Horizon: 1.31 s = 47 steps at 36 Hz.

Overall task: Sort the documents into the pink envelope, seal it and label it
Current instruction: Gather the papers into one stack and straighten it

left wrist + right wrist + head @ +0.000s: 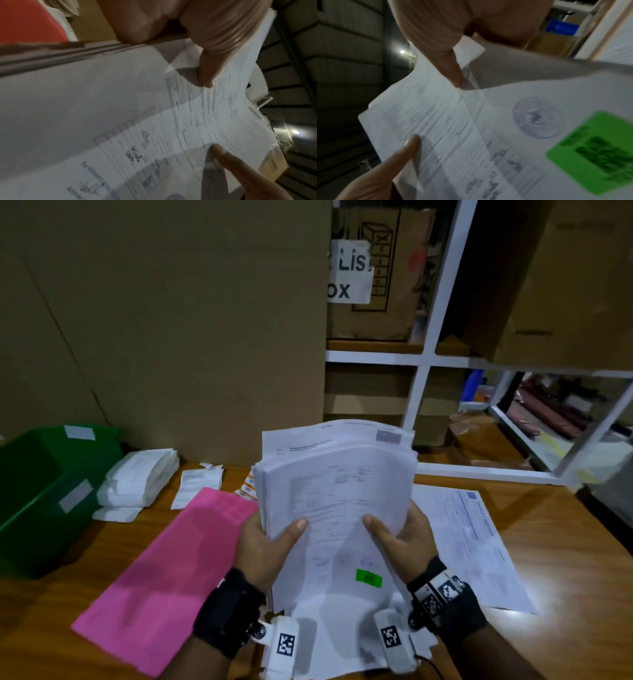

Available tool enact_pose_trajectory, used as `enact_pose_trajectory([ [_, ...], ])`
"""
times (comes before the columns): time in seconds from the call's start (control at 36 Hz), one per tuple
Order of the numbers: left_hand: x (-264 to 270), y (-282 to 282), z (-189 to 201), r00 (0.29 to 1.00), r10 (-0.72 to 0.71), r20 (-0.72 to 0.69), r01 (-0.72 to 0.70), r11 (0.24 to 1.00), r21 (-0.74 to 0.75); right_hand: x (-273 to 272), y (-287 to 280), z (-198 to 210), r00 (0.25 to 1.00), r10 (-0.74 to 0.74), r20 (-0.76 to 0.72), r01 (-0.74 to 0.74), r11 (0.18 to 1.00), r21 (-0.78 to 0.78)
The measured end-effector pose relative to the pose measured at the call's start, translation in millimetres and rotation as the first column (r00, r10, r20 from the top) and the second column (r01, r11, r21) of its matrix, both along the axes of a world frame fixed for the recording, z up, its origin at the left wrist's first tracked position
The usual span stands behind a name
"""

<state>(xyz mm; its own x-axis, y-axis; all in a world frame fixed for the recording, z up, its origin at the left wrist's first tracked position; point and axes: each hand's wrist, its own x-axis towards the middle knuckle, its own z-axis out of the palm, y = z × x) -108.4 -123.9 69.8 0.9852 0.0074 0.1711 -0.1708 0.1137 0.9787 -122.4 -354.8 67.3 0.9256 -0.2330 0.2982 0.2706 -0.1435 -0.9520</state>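
One wooden table (565, 542), cardboard boxes (171, 320), shelving (421, 357)

green bin (41, 474) at table's (565, 559) left edge, white folded bags (137, 477) beside it, cardboard boxes (171, 320) & shelving (428, 354) behind.

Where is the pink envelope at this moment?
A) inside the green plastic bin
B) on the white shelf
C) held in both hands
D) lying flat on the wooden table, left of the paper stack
D: the pink envelope lies flat on the wooden table, left of the stack of white documents that both hands hold.
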Motion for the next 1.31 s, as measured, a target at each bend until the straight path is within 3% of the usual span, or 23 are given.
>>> enact_pose_trajectory([
  [0.11, 1, -12, 16, 0.994, 0.102, 0.051, -0.102, 0.995, -0.001, 2, 2, 21, 0.993, -0.062, 0.103, 0.067, 0.997, -0.044],
  [0.19, 3, -14, 24, 0.979, 0.165, 0.119, -0.161, 0.986, -0.041, 2, -2, 28, 0.992, -0.03, 0.12, 0.037, 0.998, -0.055],
  [0.33, 2, -13, 17, 0.986, 0.125, 0.109, -0.122, 0.992, -0.035, 0, -8, 30, 0.996, 0.046, 0.07, -0.039, 0.993, -0.109],
  [0.42, 2, -14, 14, 0.991, 0.099, 0.09, -0.1, 0.995, -0.003, 2, -13, 48, 0.977, 0.091, 0.193, -0.06, 0.985, -0.159],
  [0.5, 5, -12, 13, 0.991, 0.097, 0.09, -0.101, 0.994, 0.043, 7, -19, 77, 0.934, 0.102, 0.343, 0.023, 0.94, -0.341],
  [0.61, 5, -9, 10, 0.993, 0.088, 0.073, -0.092, 0.994, 0.053, 8, -19, 120, 0.872, 0.203, 0.445, 0.158, 0.745, -0.648],
  [0.75, 5, -7, 7, 0.995, 0.08, 0.065, -0.083, 0.996, 0.045, 11, -4, 151, 0.908, 0.265, 0.324, 0.236, 0.316, -0.919],
  [0.94, 8, -4, 9, 0.998, 0.048, 0.031, -0.049, 0.998, 0.039, 14, 38, 145, 0.93, 0.344, 0.127, 0.116, 0.052, -0.992],
  [1.0, 10, -2, 7, 0.998, 0.042, 0.035, -0.044, 0.998, 0.053, 17, 46, 139, 0.934, 0.342, 0.106, 0.1, 0.036, -0.994],
  [1.08, 10, -3, 12, 0.997, 0.007, 0.079, -0.011, 0.999, 0.044, 16, 54, 136, 0.931, 0.332, 0.153, 0.131, 0.087, -0.988],
  [1.31, 17, -2, 11, 0.991, -0.003, 0.132, -0.012, 0.994, 0.108, 14, 67, 124, 0.92, 0.355, 0.163, 0.127, 0.122, -0.984],
])
